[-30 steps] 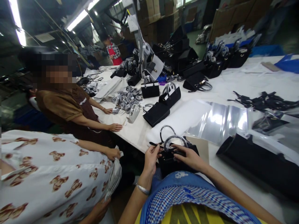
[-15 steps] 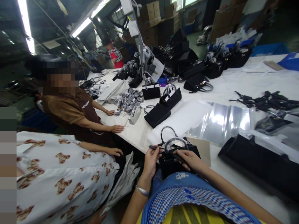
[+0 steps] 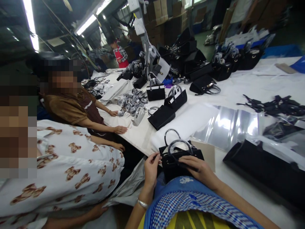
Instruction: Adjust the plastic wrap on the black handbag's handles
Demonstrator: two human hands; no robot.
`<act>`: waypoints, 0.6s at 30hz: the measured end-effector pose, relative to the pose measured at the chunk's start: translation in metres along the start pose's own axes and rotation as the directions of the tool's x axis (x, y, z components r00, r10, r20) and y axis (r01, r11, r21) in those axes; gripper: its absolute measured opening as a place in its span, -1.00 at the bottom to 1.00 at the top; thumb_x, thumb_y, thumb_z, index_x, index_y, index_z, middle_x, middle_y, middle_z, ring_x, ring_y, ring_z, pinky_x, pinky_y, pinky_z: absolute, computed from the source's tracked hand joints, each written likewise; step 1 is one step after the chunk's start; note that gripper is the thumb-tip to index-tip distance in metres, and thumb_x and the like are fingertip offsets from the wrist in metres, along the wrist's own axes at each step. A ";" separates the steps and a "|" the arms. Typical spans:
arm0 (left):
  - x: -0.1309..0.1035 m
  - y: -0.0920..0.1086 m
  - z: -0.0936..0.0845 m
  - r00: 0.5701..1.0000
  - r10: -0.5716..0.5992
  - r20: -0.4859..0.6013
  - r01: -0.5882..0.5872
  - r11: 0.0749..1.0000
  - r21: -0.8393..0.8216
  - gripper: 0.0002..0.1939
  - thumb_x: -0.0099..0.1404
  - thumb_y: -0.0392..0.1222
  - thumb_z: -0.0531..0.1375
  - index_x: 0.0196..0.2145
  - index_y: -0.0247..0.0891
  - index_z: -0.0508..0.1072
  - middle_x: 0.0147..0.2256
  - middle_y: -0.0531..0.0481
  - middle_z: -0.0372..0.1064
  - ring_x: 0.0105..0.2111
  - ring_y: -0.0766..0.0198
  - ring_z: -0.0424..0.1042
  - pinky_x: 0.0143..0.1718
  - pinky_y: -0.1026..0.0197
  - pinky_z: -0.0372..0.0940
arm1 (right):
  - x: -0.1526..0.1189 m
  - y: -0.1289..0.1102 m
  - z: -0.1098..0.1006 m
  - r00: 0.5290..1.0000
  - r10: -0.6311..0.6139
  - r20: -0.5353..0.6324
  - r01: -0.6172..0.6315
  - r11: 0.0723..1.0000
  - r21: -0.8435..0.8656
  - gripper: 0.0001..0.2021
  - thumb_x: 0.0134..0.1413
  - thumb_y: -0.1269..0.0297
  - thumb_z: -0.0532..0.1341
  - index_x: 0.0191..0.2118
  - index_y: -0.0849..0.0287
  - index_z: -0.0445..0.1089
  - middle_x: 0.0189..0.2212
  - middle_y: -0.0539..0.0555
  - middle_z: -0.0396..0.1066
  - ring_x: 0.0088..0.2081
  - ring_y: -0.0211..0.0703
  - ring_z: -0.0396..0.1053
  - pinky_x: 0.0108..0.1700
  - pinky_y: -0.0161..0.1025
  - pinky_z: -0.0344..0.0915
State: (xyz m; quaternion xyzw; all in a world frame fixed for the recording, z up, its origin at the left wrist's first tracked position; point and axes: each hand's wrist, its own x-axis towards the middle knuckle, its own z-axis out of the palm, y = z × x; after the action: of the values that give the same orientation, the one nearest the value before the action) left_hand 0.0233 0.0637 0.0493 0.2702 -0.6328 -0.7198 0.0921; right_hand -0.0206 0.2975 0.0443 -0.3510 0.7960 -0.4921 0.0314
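Small black handbag sits at the near edge of the white table, right against the person's body. Left hand pinches the bag's left top corner, right hand lies clenched over its top edge. Two plastic-wrapped handles stick up.

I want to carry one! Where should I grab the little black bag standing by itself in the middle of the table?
Probably the small black bag is best taken by its looped handles, coming down from above: it stands upright, and the loops rise free over its top.
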 end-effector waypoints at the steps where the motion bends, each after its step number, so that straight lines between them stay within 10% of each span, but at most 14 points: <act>1: -0.006 0.001 0.001 0.999 0.035 0.029 -0.036 0.998 0.049 -0.65 0.12 -0.06 0.36 -0.20 -0.34 0.53 -0.33 -0.08 0.51 -0.34 0.30 0.49 -0.32 0.33 0.40 | 0.003 -0.003 -0.001 0.996 -0.079 0.051 0.079 0.997 0.001 -0.68 0.28 0.39 0.08 0.07 0.01 0.39 0.04 0.09 0.42 0.06 -0.14 0.37 0.10 -0.17 0.35; 4: -0.021 0.004 0.006 0.993 0.046 0.109 -0.054 0.996 0.073 -0.68 0.10 -0.12 0.37 -0.22 -0.34 0.49 -0.35 -0.09 0.52 -0.35 0.26 0.51 -0.35 0.31 0.40 | 0.020 -0.016 0.000 0.960 -0.209 0.188 0.212 0.977 0.002 -0.71 0.29 0.39 0.08 0.07 0.03 0.36 0.01 0.09 0.44 0.01 -0.16 0.38 0.05 -0.22 0.36; 11: -0.022 0.001 0.002 0.993 0.088 0.082 -0.090 0.996 0.019 -0.72 0.17 -0.14 0.33 -0.20 -0.32 0.47 -0.27 -0.10 0.52 -0.26 0.24 0.51 -0.18 0.26 0.41 | 0.046 -0.028 0.016 0.953 -0.101 0.286 0.105 0.994 0.000 -0.69 0.32 0.32 0.05 0.13 0.06 0.30 -0.05 0.10 0.47 -0.04 -0.11 0.44 -0.02 -0.17 0.41; 18: -0.031 0.002 0.001 0.995 -0.066 0.076 0.073 0.993 -0.094 -0.68 0.17 -0.05 0.32 -0.20 -0.31 0.46 -0.24 -0.14 0.51 -0.22 0.17 0.52 -0.26 0.26 0.43 | 0.029 -0.011 0.020 0.966 -0.171 0.194 0.178 0.984 -0.020 -0.56 0.29 0.45 -0.01 0.19 -0.03 0.30 0.17 0.08 0.32 0.13 -0.11 0.35 0.15 -0.13 0.36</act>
State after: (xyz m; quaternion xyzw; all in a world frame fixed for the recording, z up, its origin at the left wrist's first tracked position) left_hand 0.0485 0.0795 0.0594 0.2608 -0.5904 -0.7617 0.0567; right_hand -0.0287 0.2626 0.0511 -0.4660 0.7643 -0.4420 0.0581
